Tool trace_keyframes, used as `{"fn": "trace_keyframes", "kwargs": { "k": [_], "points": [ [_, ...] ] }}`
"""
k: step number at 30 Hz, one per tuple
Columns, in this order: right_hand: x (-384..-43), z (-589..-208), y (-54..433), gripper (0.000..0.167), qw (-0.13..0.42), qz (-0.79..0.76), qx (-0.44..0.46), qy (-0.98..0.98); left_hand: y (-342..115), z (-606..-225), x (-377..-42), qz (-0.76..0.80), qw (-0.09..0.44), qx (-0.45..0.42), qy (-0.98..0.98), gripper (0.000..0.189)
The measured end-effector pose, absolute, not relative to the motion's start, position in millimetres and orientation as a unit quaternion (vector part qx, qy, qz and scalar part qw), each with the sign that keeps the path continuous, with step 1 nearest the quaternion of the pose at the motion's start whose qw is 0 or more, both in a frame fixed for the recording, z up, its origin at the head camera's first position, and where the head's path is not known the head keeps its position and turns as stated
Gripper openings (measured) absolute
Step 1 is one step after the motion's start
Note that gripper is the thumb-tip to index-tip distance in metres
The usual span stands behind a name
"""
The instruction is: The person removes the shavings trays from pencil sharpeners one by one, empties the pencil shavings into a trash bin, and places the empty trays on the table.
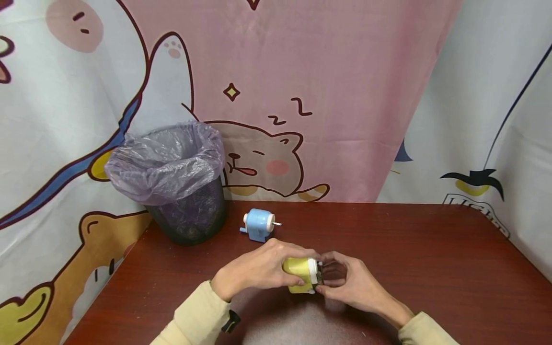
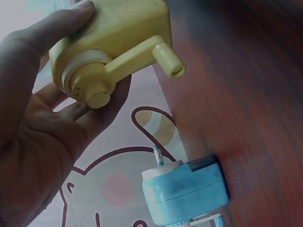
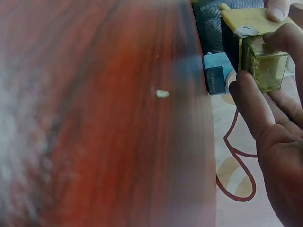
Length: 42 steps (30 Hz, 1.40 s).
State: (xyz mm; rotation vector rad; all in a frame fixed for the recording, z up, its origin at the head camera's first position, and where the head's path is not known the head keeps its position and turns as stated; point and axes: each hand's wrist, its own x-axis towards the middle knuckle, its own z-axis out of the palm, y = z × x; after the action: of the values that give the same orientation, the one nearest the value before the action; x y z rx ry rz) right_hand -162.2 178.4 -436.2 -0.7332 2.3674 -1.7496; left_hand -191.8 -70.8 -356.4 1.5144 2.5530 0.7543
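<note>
My left hand [image 1: 267, 266] grips a yellow hand-crank pencil sharpener [image 1: 296, 274] above the front middle of the table. Its crank handle [image 2: 137, 56] shows in the left wrist view, pointing away from the palm. At the sharpener's other end, my right hand [image 1: 353, 282] pinches a see-through shavings drawer [image 3: 271, 71] between thumb and fingers. The drawer stands against the yellow body; how far it sits inside cannot be told. Dark shavings seem to cling within it. Behind the left hand, a blue pencil sharpener [image 1: 258, 224] rests on the table with a thin pencil [image 2: 158, 155] sticking out.
A dark mesh waste bin [image 1: 189, 215] lined with a purple plastic bag [image 1: 168, 172] stands at the back left of the brown table [image 1: 409, 249]. A small white scrap [image 3: 162, 94] lies on the tabletop. A cartoon-print curtain [image 1: 345, 96] hangs along the back edge.
</note>
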Motion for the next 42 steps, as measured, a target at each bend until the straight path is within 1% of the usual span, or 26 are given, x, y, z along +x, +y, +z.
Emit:
{"fn": "trace_keyframes", "kwargs": {
  "k": [33,42],
  "points": [
    [-159.6,-435.5,178.9,0.048,0.045,-0.576,-0.246,0.779,-74.6,-358.2,-191.2,0.248,0.041,0.487,0.836,0.053],
    [-157.8,-435.2,186.4,0.046,0.043,-0.566,-0.236,0.789,-78.9,-358.8,-190.2,0.239,0.038,0.479,0.844,0.053]
  ]
}}
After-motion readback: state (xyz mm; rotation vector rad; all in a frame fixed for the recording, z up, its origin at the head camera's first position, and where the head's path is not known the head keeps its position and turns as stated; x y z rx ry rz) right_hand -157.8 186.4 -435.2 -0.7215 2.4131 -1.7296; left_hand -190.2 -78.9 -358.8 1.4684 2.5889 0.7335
